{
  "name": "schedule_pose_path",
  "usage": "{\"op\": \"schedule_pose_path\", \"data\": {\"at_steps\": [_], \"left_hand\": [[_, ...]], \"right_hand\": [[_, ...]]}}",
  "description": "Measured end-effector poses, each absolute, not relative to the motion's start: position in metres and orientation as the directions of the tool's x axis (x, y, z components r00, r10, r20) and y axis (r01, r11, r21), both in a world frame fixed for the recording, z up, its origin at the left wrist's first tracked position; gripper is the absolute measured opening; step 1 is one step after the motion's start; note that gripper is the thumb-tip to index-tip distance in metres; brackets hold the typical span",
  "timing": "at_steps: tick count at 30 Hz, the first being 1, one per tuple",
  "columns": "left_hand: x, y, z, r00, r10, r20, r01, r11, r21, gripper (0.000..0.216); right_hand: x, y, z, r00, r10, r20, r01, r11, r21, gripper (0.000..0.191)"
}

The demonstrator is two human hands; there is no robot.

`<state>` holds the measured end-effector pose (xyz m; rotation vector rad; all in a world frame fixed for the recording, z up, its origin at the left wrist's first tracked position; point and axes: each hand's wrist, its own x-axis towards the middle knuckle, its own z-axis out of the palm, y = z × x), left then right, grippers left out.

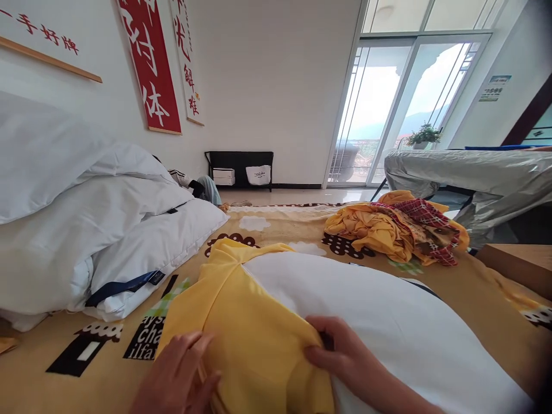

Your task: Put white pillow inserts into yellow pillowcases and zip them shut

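Observation:
A plump white pillow (388,310) lies on the bed in front of me, its left part inside a yellow pillowcase (254,322). My right hand (340,351) pinches the case's edge between thumb and fingers, where the yellow cloth meets the bare white side. At the lower left, my left hand (176,371) is on the same case, with a fold of cloth between its thumb and fingers; its fingertips are slightly blurred. The pillow's right part is uncovered.
White bedding (129,213) is heaped at the left. A crumpled yellow and red-checked cloth (397,227) lies farther back on the patterned sheet (112,374). Beyond the bed are a black rack (241,164), a plastic-covered piece of furniture (474,169) and a brown box (517,264).

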<state>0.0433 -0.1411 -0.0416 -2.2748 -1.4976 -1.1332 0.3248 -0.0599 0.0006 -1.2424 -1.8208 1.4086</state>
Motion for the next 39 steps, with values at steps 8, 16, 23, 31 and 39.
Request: {"op": "schedule_pose_path", "data": {"at_steps": [8,16,23,31,39], "left_hand": [[0.088,-0.094,-0.043,0.445,0.656,0.610,0.883,-0.435,-0.177,0.026],[0.097,-0.105,-0.020,0.511,0.735,0.445,0.834,-0.549,-0.052,0.009],[0.066,-0.113,-0.060,0.524,0.558,0.643,0.829,-0.507,-0.235,0.024],[0.079,-0.120,-0.013,0.423,0.778,0.464,0.682,-0.611,0.402,0.026],[0.149,-0.101,-0.013,0.365,0.675,0.641,0.672,-0.668,0.320,0.026]], "right_hand": [[0.330,-0.051,-0.020,-0.423,0.866,-0.266,-0.229,-0.386,-0.894,0.021],[0.329,-0.058,-0.021,-0.471,0.857,-0.209,-0.214,-0.341,-0.915,0.029],[0.331,-0.059,-0.029,-0.513,0.839,-0.181,-0.339,-0.392,-0.855,0.032],[0.331,-0.067,-0.009,-0.603,0.774,-0.196,-0.103,-0.318,-0.942,0.037],[0.312,-0.061,0.016,-0.785,0.594,-0.176,0.155,-0.087,-0.984,0.040]]}}
